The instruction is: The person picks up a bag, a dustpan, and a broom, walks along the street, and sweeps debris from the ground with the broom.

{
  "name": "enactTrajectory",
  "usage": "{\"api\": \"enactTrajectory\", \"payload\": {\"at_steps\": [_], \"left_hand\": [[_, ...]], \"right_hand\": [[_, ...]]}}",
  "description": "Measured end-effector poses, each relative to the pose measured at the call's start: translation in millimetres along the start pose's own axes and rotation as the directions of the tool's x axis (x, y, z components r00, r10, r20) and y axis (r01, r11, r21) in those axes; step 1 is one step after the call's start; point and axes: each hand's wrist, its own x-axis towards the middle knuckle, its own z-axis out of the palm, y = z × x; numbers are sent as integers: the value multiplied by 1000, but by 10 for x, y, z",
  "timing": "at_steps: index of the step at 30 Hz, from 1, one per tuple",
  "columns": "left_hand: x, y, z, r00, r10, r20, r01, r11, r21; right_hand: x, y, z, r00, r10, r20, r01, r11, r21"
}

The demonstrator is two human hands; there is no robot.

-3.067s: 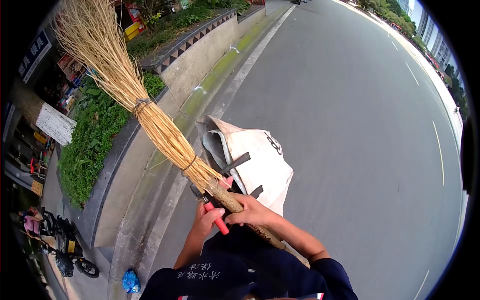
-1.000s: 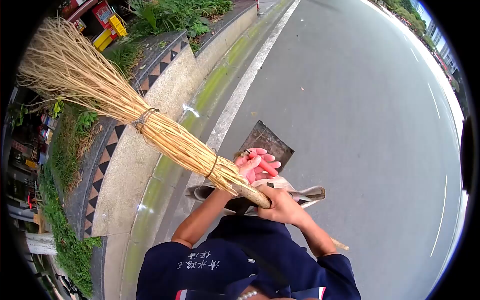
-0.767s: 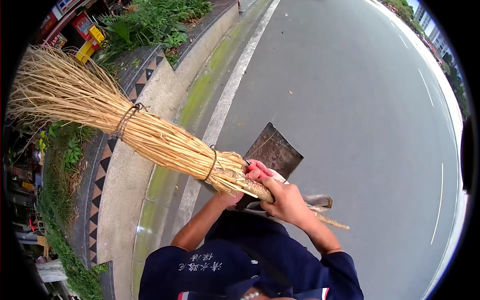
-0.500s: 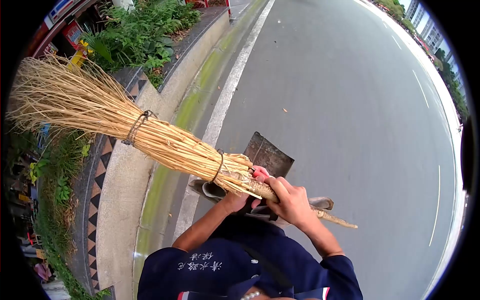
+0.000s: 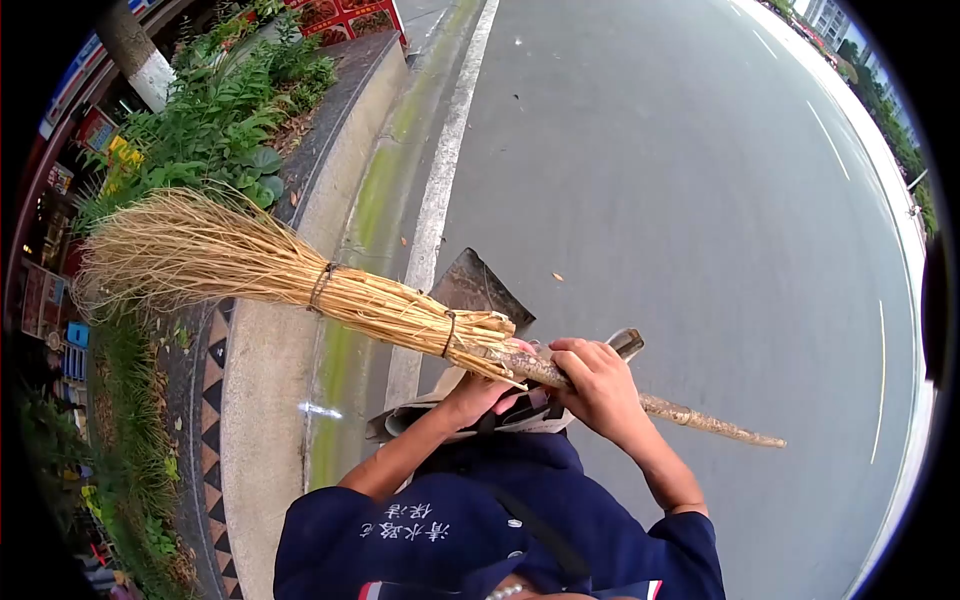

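A straw broom (image 5: 400,312) lies across in front of me, its loose bristles fanned out to the left and two dark ties round the bundle. Its rough wooden handle (image 5: 715,424) points to the right. My right hand (image 5: 598,385) is closed round the handle just beyond the bundle's cut end. Under that end my left hand (image 5: 478,400) grips the broom from below, with its fingers partly hidden by the straw. Beneath both hands is a pale-edged open bag (image 5: 400,418), mostly covered. Behind the broom shows a worn metal dustpan (image 5: 478,288).
A grey road (image 5: 680,200) stretches ahead and to the right, with a white edge line (image 5: 447,180). On the left runs a stone kerb wall (image 5: 262,420) beside a planting bed (image 5: 215,140). A tree trunk (image 5: 135,50) and a red sign board (image 5: 350,20) stand at the upper left.
The broom has shifted right, its bristle end swinging lower and its handle reaching farther right. My right hand has moved slightly right along with it. The roadside view has shifted.
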Motion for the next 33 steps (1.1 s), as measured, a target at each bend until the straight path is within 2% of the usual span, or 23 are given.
{"api": "enactTrajectory", "payload": {"at_steps": [2,3,5,7,9,10,11,13,15,16,17,19,20,21,22,23,24,25,27,28,30,31,33], "left_hand": [[459,89,-193,1000,-25,-17,24,998,-58],[692,187,-291,999,-44,-27,42,996,-84],[1063,531,-525,997,-39,-62,33,994,-103],[1395,964,-714,974,-148,-174,95,955,-282],[1775,1409,-947,980,-145,-137,104,957,-272],[1974,1648,-1042,985,-136,-105,111,972,-209],[2159,1695,-1211,980,-174,-100,150,966,-212],[2545,1945,-1477,996,-82,-31,77,986,-145],[2964,2129,-1754,988,-149,-29,150,987,56],[3214,2350,-1650,991,-18,-129,17,1000,-8],[3488,2365,-1737,990,-10,-139,9,1000,-6],[4112,2219,-1950,967,155,-200,-12,818,575],[4312,2170,-2060,876,457,-152,-135,536,833],[4504,2207,-2157,802,574,-165,-146,456,878],[4645,2100,-2282,882,396,-256,-165,767,620],[4793,1996,-2391,943,202,-265,-129,955,267],[4993,2081,-2390,994,-9,-109,23,991,129],[5262,2196,-2349,977,-198,79,197,980,16],[5871,2045,-2339,979,-167,115,171,985,-30],[6166,2044,-2369,978,-177,114,181,983,-18],[6842,2149,-2488,989,-46,142,81,965,-249],[7130,2272,-2481,998,-49,49,64,925,-373],[7751,2426,-2522,995,-94,-18,80,923,-376]], "right_hand": [[347,424,-8,978,52,201,-98,969,227],[557,615,-15,978,53,202,-99,969,225],[1155,859,-93,947,43,317,-192,870,454],[1769,1133,-151,951,7,310,-179,828,531],[2394,1396,-281,843,30,537,-391,720,574],[2681,1536,-287,887,-33,461,-311,695,648],[2947,1671,-308,873,-35,486,-362,621,695],[3414,1831,-363,846,-12,533,-472,448,759],[3799,2201,-350,849,-71,523,-460,385,800],[3976,2386,-365,812,-44,582,-541,316,779],[4138,2613,-340,812,-55,581,-537,320,780],[4331,3187,-143,801,21,598,-592,171,788],[4497,3365,-125,827,72,558,-558,232,797],[4649,3555,-92,851,119,512,-524,265,810],[4817,3747,-63,874,182,450,-486,305,819],[4996,3937,-61,894,234,383,-445,351,824],[5170,4087,-102,874,301,381,-471,336,816],[5337,4285,-106,873,348,342,-467,393,792],[5565,4611,-110,889,386,247,-437,549,713],[5739,4649,-242,847,441,297,-496,453,741],[6103,4850,-372,853,437,286,-473,417,776],[6220,4974,-410,850,436,296,-472,381,795],[6387,5372,-287,807,511,296,-492,304,816]]}}
